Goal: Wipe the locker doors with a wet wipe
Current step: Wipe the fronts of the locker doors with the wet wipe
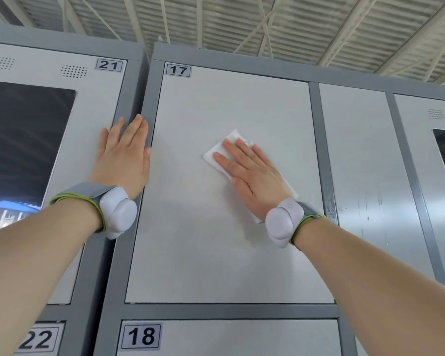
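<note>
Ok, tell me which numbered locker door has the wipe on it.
Door 17: the right hand presses the white wipe flat against it. Door 21 has only the left hand at its edge; door 18 is untouched.

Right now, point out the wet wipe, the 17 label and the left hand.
wet wipe (233, 135): head view, bare top corner.
17 label (178, 70): head view, its middle.
left hand (125, 160): head view, back of hand.

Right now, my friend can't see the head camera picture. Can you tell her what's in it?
A person's right hand presses a white wet wipe flat against the middle of locker door 17. The left hand rests flat on the edge of door 21 and the grey frame beside it. Door 18 is below.
</note>
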{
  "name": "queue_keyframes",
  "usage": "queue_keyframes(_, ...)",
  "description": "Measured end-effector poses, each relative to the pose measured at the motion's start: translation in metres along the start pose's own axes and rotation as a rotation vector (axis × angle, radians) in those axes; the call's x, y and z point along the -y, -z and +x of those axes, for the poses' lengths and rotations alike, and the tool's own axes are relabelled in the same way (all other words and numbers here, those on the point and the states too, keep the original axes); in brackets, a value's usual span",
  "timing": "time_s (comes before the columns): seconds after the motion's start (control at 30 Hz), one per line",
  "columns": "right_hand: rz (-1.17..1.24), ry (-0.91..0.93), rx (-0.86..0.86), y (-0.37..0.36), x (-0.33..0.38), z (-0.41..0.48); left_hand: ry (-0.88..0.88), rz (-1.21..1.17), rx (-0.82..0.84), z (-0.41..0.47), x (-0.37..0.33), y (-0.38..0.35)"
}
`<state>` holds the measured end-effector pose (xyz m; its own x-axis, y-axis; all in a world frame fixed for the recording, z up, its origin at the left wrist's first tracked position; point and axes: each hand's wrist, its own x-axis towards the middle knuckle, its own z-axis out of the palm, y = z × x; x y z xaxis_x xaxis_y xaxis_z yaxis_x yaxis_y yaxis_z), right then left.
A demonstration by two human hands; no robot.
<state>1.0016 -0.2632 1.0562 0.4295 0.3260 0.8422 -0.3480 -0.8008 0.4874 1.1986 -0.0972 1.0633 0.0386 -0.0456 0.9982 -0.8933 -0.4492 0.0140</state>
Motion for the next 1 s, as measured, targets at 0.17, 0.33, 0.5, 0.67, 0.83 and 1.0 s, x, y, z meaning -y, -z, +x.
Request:
queue_keyframes(0.17, -0.034, -0.016, -0.009, 0.005, -0.019, -0.025, 0.094, -0.044, -0.043, 0.001, -0.018, -0.001)
queue_keyframes(0.33, -0.122, -0.101, -0.019, 0.014, -0.044, -0.039, 0.041, -0.089, -0.022, -0.005, -0.033, -0.008)
queue_keyframes(0.5, -0.124, -0.282, -0.017, 0.023, -0.058, -0.023, 0.023, -0.027, -0.032, -0.007, -0.033, -0.014)
queue_keyframes(0.67, -0.042, -0.365, -0.047, 0.024, -0.049, 0.000, 0.022, -0.006, -0.028, -0.007, -0.032, -0.014)
queue_keyframes(0.83, -0.011, -0.178, -0.013, 0.022, -0.046, -0.015, 0.020, -0.004, -0.031, -0.009, -0.032, -0.014)
queue_keyframes(1.0, 0.018, -0.253, -0.127, 0.018, -0.048, -0.040, 0.027, 0.009, -0.019, -0.008, -0.033, -0.013)
